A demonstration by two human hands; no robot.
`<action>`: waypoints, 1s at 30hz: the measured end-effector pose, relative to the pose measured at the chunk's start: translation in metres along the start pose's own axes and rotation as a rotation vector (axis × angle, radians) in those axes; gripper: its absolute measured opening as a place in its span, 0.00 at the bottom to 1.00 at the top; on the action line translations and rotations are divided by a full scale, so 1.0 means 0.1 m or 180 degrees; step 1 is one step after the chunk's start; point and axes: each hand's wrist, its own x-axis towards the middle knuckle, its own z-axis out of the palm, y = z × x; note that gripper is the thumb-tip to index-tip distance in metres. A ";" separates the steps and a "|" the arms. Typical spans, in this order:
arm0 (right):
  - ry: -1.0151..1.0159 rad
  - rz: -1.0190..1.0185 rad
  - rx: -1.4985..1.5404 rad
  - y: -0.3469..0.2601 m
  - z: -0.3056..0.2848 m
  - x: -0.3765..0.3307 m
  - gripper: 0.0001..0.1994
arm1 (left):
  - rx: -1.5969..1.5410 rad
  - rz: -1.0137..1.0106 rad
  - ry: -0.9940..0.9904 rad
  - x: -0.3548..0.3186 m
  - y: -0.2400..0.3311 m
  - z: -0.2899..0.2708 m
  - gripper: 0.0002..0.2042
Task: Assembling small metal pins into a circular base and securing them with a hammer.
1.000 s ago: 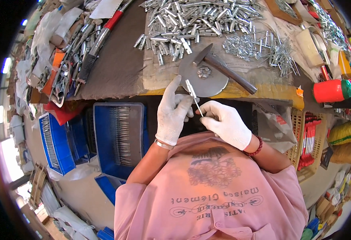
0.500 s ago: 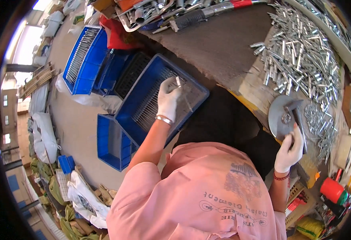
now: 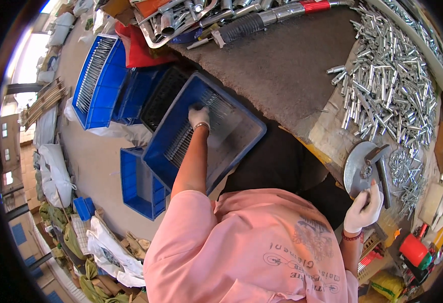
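Observation:
My left hand [image 3: 199, 117], in a white glove, reaches down into a large blue crate [image 3: 246, 113]. Thin metal rods [image 3: 178, 146] lie there side by side in a row. Its dark fingertips are among the rods, and what they grip is hidden. At the bench edge my right hand [image 3: 364, 208], also gloved, has its fingers curled beside a round metal plate [image 3: 354, 169]. A dark T-shaped metal bar [image 3: 383, 174] stands over the plate, close to those fingers. Whatever the right fingers hold is too small to name.
Loose silver tubes [image 3: 383, 81] form a big pile on the bench [image 3: 282, 55], near smaller metal parts [image 3: 406, 164]. A tool with a red band [image 3: 262, 20] lies at the far edge. Left stand a blue bin of rods [image 3: 97, 76] and another blue bin [image 3: 143, 187]. A red container [image 3: 413, 251] sits right.
My left hand has gone down into the crate among the rods; earlier it was raised above them with a short silver tube at the fingertips. The right hand stays by the plate.

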 end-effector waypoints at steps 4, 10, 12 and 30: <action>-0.0060 -0.0039 0.0135 -0.01 -0.04 0.02 0.14 | 0.0489 0.0506 0.0168 -0.01 -0.09 -0.08 0.24; -0.0075 -0.0266 0.0269 -0.13 -0.01 0.23 0.17 | -0.0108 0.1558 0.0857 -0.18 0.47 -0.62 0.14; 0.0053 -0.0152 0.0448 -0.12 -0.01 0.22 0.18 | -0.0936 0.2138 0.0984 -0.58 1.14 -0.75 0.11; 0.0121 0.0807 -0.0308 0.53 -1.05 0.37 0.09 | 0.1122 0.6007 -0.2570 -3.20 3.29 -0.35 0.09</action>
